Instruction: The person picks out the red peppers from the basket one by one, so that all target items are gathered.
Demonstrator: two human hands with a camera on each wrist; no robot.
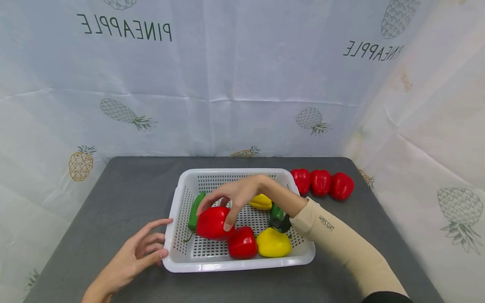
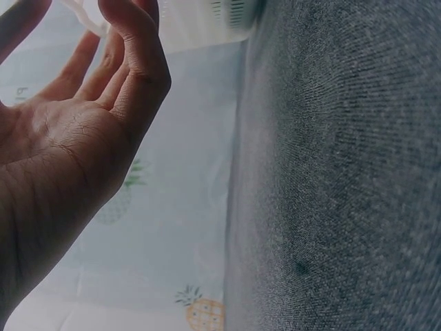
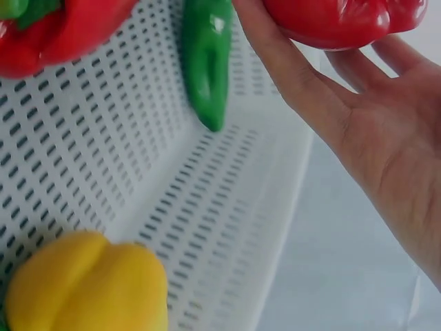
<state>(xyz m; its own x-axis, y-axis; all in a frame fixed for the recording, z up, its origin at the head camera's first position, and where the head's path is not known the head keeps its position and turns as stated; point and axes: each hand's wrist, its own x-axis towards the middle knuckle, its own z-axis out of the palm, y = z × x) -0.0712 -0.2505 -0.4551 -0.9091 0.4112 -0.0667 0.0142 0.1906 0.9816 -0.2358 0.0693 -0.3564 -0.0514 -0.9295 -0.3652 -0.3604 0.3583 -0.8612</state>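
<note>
My right hand (image 1: 236,195) grips a red bell pepper (image 1: 214,223) over the left part of a white perforated basket (image 1: 206,267). In the right wrist view, that pepper (image 3: 344,19) lies against the fingers, near a long green pepper (image 3: 208,69) in the basket. A second red bell pepper (image 1: 242,243) sits in the basket just right of the held one, beside a yellow bell pepper (image 1: 273,243). My left hand (image 1: 134,252) holds the basket's left rim, with thumb and index fingertips on it and the other fingers bent under its edge.
Three red bell peppers, one of them the middle one (image 1: 321,183), stand in a row right of the basket on the grey table (image 1: 132,189). Another yellow pepper (image 1: 261,202) and a dark green vegetable (image 1: 276,214) lie partly under my right forearm. A pineapple-print curtain (image 1: 212,126) hangs behind.
</note>
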